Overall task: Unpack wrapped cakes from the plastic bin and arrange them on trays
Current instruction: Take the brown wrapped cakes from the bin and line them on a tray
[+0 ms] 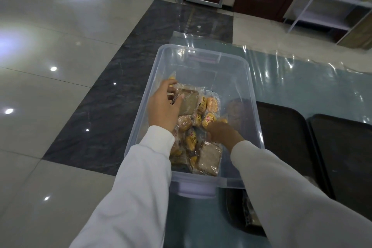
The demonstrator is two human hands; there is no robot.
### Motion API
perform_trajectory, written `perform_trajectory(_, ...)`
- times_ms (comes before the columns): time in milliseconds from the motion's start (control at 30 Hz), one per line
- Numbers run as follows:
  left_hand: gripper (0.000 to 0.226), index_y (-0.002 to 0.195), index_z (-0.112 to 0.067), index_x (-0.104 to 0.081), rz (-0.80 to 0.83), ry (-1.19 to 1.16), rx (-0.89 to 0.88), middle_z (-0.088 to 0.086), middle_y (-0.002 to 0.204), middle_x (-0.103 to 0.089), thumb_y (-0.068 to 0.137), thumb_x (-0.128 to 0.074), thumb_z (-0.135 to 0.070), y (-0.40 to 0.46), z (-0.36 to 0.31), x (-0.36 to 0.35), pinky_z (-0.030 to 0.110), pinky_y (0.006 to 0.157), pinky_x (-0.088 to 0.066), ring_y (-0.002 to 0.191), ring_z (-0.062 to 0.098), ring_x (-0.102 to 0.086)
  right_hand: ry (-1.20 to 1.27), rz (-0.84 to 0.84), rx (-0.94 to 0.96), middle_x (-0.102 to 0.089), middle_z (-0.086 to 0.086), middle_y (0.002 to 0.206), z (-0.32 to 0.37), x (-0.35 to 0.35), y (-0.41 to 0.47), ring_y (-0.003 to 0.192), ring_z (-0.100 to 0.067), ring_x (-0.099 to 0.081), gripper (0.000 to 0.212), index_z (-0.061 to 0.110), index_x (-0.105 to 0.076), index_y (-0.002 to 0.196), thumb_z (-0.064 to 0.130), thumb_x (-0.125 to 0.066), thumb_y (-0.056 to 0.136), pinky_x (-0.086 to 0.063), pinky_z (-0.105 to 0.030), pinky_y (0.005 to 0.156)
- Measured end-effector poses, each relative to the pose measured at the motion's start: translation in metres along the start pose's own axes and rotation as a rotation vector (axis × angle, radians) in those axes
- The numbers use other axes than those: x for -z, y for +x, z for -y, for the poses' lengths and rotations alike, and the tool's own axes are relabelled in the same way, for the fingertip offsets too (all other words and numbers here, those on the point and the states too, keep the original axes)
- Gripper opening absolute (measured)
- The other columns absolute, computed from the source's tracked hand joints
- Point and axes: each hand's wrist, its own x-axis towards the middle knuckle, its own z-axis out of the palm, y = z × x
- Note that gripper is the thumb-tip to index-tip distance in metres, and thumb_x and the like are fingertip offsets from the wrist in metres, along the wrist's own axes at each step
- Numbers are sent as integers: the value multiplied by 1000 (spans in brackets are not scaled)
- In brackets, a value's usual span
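Both hands are inside the clear plastic bin (237, 78), which holds the wrapped cakes. The left hand (164, 106) grips a square brown wrapped cake (188, 102), thumb across its top. The right hand (221, 133), fingers curled, pinches a small yellow wrapped cake (209, 120). Two dark trays (285, 137) lie right of the right hand.

Glossy pale tiled floor (50, 46) with dark stone strip (120, 78); white shelving rack (334, 0) far right; clear plastic sheet (302, 70) over counter (314, 86).
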Motion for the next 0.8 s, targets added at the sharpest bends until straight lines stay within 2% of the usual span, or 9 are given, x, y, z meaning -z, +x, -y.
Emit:
perform_trajectory(100,41,132,-38,-56,1,16,-1,-11,132,-64,95,-72,-32,0,0,0,38,98,-57,115,14,-63,-24,-2,23,-56,-5,83,2,8,-2,77,-23,-60,10,9,-64,98,10,-54,101,-53,-35,81)
perform_trajectory(200,38,131,-38,-55,-24,-9,12,-11,131,-64,96,-70,-33,-2,-1,1,38,98,-57,112,13,-63,-21,3,37,-52,-1,73,0,18,-3,73,-21,-58,18,14,-53,83,9,-55,100,-51,-33,75)
perform_trajectory(267,36,129,-41,-53,-45,-51,15,-13,128,-63,97,-69,-32,-3,-4,3,37,97,-57,110,12,-62,-18,9,66,-47,3,68,-5,27,-9,73,-20,-57,20,15,-52,81,11,-55,101,-47,-29,70)
perform_trajectory(367,38,129,-46,-49,-83,-85,12,-14,128,-61,98,-67,-33,-5,-8,4,34,95,-57,113,14,-63,-10,34,119,-53,2,78,-9,49,-26,78,-19,-55,15,17,-55,86,10,-53,99,-38,-24,64)
perform_trajectory(467,41,134,-41,-50,-130,-165,54,-15,124,-60,99,-67,-31,-6,-13,9,17,82,-53,105,9,-63,24,-8,127,-59,0,92,-14,71,-47,90,-21,-61,10,21,-55,94,14,-52,100,-49,-29,79)
perform_trajectory(533,42,135,-37,-52,-183,-215,71,-13,125,-60,98,-69,-29,-5,-20,13,14,76,-51,101,6,-63,64,-76,116,-59,0,93,-20,81,-58,90,-19,-60,9,20,-56,97,14,-51,102,-47,-30,79)
perform_trajectory(600,42,134,-33,-55,-245,-249,42,-10,125,-63,96,-71,-26,-4,-30,18,13,78,-54,101,5,-64,146,-150,91,-61,0,94,-28,90,-65,89,-20,-60,10,18,-58,100,13,-50,102,-46,-31,76)
perform_trajectory(700,43,133,-27,-56,-301,-278,-41,-8,124,-64,95,-73,-21,-5,-54,24,8,80,-54,104,4,-65,351,-255,32,-64,-4,95,-43,103,-77,87,-23,-63,9,18,-57,103,17,-48,105,-54,-39,80)
perform_trajectory(800,43,131,-27,-57,-348,-298,-117,-10,117,-65,93,-75,-19,-11,-77,26,14,87,-56,102,4,-66,562,-419,-28,-67,-8,94,-63,113,-88,83,-26,-65,12,16,-57,102,20,-46,107,-57,-47,79)
